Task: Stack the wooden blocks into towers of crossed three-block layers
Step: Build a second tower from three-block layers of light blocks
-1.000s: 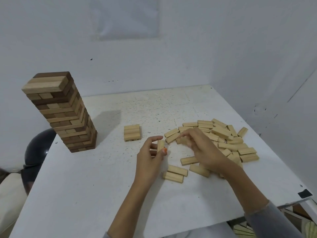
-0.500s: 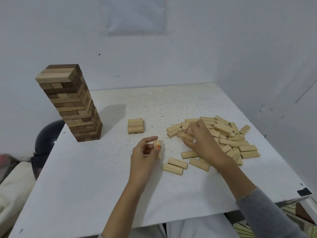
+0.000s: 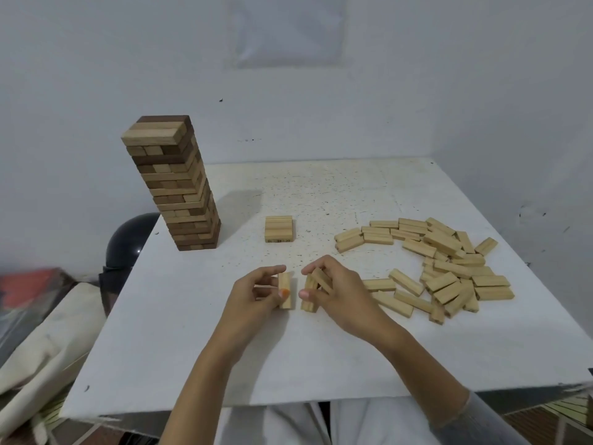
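I'm watching a white, speckled table set into a corner of pale grey wall. Out past the left hand, off the table's left edge, lie a crumpled cream cloth and a dark round object.

My count is as follows. One tall tower of mixed dark and light blocks stands well ahead and to the left of the left hand, near the table's left edge. One flat layer of three light blocks lies ahead of both hands and apart from them. The loose pile spreads to the right of the right hand, with its nearest pieces just beside that wrist. Too many of them overlap for me to give a number.

Both forearms reach in from the near edge, and the hands sit side by side low over the table. The left hand pinches a single block between thumb and curled fingers. The right hand grips what look to me like two blocks with curled fingers and thumb. These are just beside the left hand's piece, with a narrow gap between them.
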The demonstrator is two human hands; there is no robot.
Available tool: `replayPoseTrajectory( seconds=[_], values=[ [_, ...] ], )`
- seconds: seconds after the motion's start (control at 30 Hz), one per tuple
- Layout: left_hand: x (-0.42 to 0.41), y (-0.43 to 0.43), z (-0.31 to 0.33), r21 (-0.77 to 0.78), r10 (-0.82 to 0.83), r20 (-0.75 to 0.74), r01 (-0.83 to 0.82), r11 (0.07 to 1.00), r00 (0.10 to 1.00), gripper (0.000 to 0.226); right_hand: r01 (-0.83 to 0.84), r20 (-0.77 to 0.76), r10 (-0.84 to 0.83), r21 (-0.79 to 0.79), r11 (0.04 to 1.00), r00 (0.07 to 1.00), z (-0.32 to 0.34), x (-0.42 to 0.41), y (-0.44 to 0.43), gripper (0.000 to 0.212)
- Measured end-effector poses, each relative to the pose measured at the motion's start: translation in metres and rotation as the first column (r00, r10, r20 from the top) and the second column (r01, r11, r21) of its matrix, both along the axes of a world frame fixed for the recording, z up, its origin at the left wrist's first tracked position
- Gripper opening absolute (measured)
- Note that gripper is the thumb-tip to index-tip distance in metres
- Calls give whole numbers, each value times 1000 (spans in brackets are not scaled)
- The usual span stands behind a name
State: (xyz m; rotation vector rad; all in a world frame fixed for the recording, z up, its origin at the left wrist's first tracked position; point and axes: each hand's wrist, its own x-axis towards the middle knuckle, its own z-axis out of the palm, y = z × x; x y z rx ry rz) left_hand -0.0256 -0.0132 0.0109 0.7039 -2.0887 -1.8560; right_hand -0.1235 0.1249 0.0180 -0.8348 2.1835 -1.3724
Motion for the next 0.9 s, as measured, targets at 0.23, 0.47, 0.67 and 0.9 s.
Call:
replayPoseTrajectory(
  seconds=[0.23,0.47,0.67,0.9],
  values=[
    [14,-8,-5,-175,-53,65,63,983,996,33,-31,-122,48,139,990,991,-3,4,-17,27],
    [13,-8,-7,-307,-39,89,65,949,995,31,115,147,-112,-15,993,983,3,11,-16,27],
    [23,-19,-5,-282,-163,97,185,941,982,44,254,375,-170,-186,949,911,-2,29,-9,20],
    [22,-20,-7,-365,-181,115,211,907,977,56,229,40,-226,-257,939,973,-18,14,-9,18]
  ],
)
